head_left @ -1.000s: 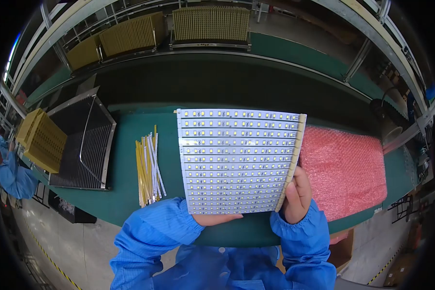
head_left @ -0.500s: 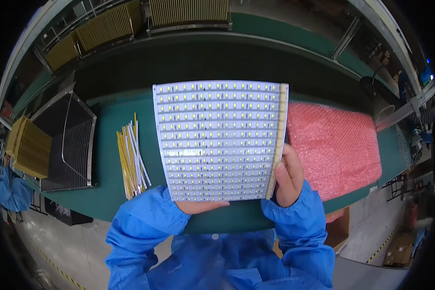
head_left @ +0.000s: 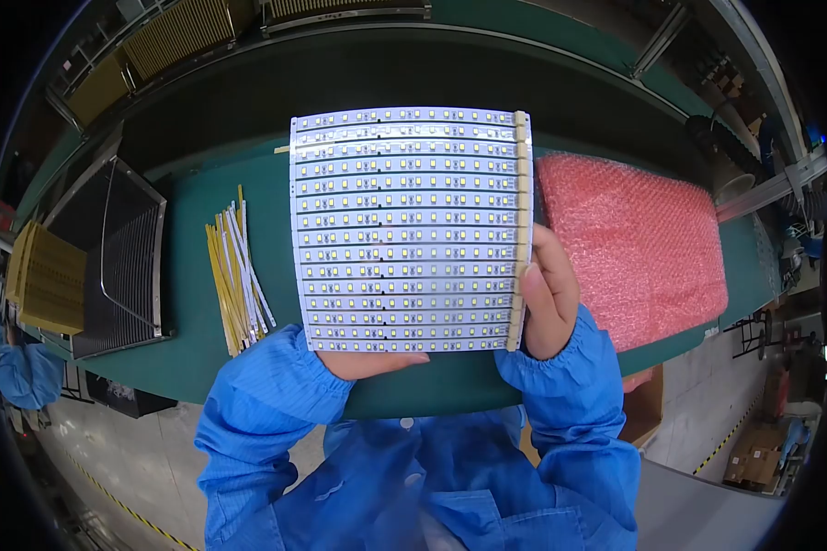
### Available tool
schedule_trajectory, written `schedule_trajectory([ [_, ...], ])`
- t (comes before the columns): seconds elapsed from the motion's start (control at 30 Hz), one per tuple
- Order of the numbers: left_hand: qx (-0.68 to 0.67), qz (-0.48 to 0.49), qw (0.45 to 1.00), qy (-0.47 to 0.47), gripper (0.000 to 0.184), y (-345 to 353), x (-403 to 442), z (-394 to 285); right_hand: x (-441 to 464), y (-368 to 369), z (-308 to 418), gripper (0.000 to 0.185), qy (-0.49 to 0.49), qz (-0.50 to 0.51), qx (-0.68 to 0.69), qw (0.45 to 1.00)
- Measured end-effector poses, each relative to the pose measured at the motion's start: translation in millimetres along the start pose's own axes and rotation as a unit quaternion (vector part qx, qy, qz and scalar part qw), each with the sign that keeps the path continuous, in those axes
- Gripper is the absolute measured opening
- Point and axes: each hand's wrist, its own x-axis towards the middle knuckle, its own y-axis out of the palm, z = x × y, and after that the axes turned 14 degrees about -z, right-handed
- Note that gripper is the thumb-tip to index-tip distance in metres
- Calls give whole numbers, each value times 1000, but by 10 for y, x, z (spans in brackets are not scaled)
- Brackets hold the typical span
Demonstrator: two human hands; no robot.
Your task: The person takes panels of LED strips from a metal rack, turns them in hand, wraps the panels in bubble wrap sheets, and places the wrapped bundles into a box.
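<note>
A white LED panel point(head_left: 413, 234), made of rows of small yellowish LEDs, is held up over the bench and faces me. Along its right side runs a cream-coloured edge strip point(head_left: 523, 197). My left hand point(head_left: 368, 365) supports the bottom left edge, its thumb along the edge and its other fingers hidden behind. At the lower right edge, my right hand point(head_left: 551, 289) grips the panel with the thumb near the front and the fingers partly behind. A thin pale end point(head_left: 282, 150) pokes out past the panel's upper left side.
Loose white and yellow strips point(head_left: 234, 275) lie on the green bench point(head_left: 188, 239). Left of them stands a black slotted rack point(head_left: 124, 257) beside yellow boards point(head_left: 50, 275). Pink bubble wrap point(head_left: 639, 253) lies at the right. Further racks of boards point(head_left: 179, 37) stand behind.
The panel has risen slightly in view and shifted a little left, and its tilt has changed. Both hands keep their hold. A pale end now shows past its upper left side.
</note>
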Motion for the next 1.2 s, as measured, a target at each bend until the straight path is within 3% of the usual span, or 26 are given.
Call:
schedule_trajectory([
  [0.17, 27, 18, 999, -5, 59, -21, 15, -15, 18, 6, -34, 37, -1, -7, 6, 1000],
  [0.2, 112, 14, 991, 74, 51, -42, 57, -94, 17, 2, -20, 37, 10, -4, 3, 1000],
  [0.23, 111, 16, 991, 71, 51, -52, 78, -147, 19, 2, -27, 37, 12, -6, 3, 1000],
  [0.47, 352, 140, 925, 36, 75, -93, 173, -370, 42, -20, -84, 38, 31, -6, 26, 999],
  [0.5, 352, 138, 925, 35, 75, -35, 95, -298, 54, -33, -131, 40, 51, -1, 84, 995],
  [0.53, 56, -46, 997, -14, 56, 70, -50, -164, 65, -36, -157, 42, 71, 6, 140, 988],
  [0.57, -245, -227, 941, -59, 39, 116, -107, -137, 67, -15, -162, 42, 73, 11, 141, 987],
  [0.6, -165, -222, 961, -8, 30, 37, -90, -82, 57, 24, -170, 51, 81, 0, 121, 989],
  [0.67, -297, -288, 908, -59, 30, 28, -40, -143, 23, 67, -251, 61, 78, -27, 92, 992],
  [0.7, -340, -340, 875, -60, 31, 35, 14, -186, 49, 42, -255, 61, 81, -17, 98, 992],
  [0.77, -328, -378, 864, -54, 33, -31, 31, -122, 129, -108, -242, 54, 172, -79, 251, 949],
  [0.83, -315, -414, 853, -48, 35, -119, 2, -112, 199, -189, -192, 49, 186, -68, 214, 957],
  [0.9, -282, -393, 871, -81, 36, -196, -14, -162, 231, -236, -243, 45, 195, -60, 175, 963],
  [1.0, -265, -398, 875, -75, 38, -194, -16, -181, 174, -174, -375, 36, 134, -59, 83, 986],
  [1.07, -275, -378, 882, -51, 45, -200, -44, -176, 175, -124, -375, 36, 136, -55, 103, 984],
  [1.2, -247, -366, 892, -97, 55, -223, -106, -160, 148, -128, -420, 39, 165, -35, 128, 977],
])
